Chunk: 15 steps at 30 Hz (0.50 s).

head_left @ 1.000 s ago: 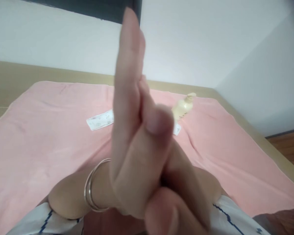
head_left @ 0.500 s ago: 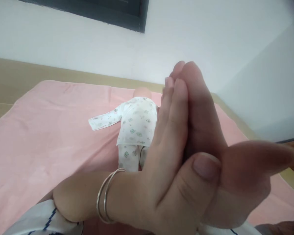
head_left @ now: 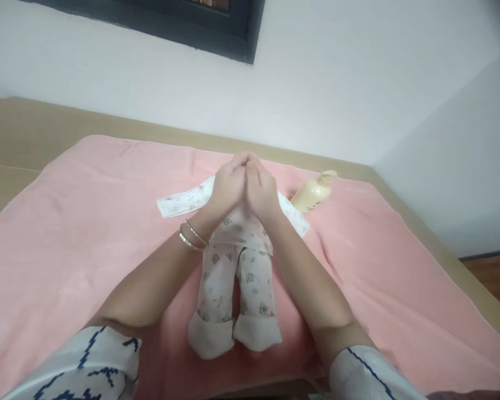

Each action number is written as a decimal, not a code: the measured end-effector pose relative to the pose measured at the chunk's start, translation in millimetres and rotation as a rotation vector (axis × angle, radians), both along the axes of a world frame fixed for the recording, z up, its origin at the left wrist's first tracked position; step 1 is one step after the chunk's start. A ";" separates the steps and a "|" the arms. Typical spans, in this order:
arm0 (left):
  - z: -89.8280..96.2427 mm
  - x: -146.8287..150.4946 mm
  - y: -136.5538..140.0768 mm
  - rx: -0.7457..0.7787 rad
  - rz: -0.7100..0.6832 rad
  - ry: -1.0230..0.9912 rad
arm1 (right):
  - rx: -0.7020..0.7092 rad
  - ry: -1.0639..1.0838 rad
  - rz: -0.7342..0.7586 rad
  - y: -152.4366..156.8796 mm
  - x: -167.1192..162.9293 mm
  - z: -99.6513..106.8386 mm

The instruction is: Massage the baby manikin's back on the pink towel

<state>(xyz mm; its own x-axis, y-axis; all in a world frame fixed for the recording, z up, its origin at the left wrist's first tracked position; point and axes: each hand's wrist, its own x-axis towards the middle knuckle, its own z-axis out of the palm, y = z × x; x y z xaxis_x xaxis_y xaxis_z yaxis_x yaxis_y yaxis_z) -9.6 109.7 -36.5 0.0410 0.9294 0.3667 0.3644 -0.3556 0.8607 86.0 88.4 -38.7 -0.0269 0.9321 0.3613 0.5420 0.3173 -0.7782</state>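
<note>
A doll in a white printed top (head_left: 241, 226) and matching trousers (head_left: 219, 278) lies stretched out, legs toward me. Over its upper body are my left hand (head_left: 229, 183) and my right hand (head_left: 262, 189), side by side and meeting at the thumbs. Both look open and slightly cupped, with nothing held; most of the fingers are hidden from this side. I cannot tell how firmly they touch the top. Behind them the doll's head is hidden. Two thin bangles (head_left: 191, 236) circle my left wrist.
A pale yellow pump bottle (head_left: 314, 191) lies tilted by the doll's right-hand sleeve. Under everything spreads a pink blanket (head_left: 108, 222) on a tan surface (head_left: 45, 119). A white wall (head_left: 316, 83) with a dark frame (head_left: 233, 33) stands behind.
My hands were pressed palm to palm close to the camera. They have moved away and down over the doll, side by side, and the bottle has come into view.
</note>
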 end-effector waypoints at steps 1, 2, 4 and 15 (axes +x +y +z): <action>-16.7 -4.5 17.1 -0.033 -0.017 -0.019 | -0.009 -0.069 -0.026 9.5 0.6 -10.2; -33.0 -9.5 31.5 -0.026 0.020 -0.030 | 0.009 -0.153 -0.031 16.8 0.9 -19.7; -60.5 -19.0 51.1 -0.018 0.085 -0.009 | 0.046 -0.321 -0.022 26.0 0.7 -35.3; -93.8 -19.1 60.2 -0.012 0.221 0.164 | -0.041 -0.449 -0.026 49.7 17.5 -54.4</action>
<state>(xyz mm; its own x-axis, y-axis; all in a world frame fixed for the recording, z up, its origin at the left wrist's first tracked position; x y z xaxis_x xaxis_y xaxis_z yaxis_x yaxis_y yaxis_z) -28.7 169.9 -130.3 -0.1055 0.9268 0.3604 0.5666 -0.2418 0.7877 103.5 138.1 -93.1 -0.1491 0.9478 0.2818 0.8361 0.2730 -0.4759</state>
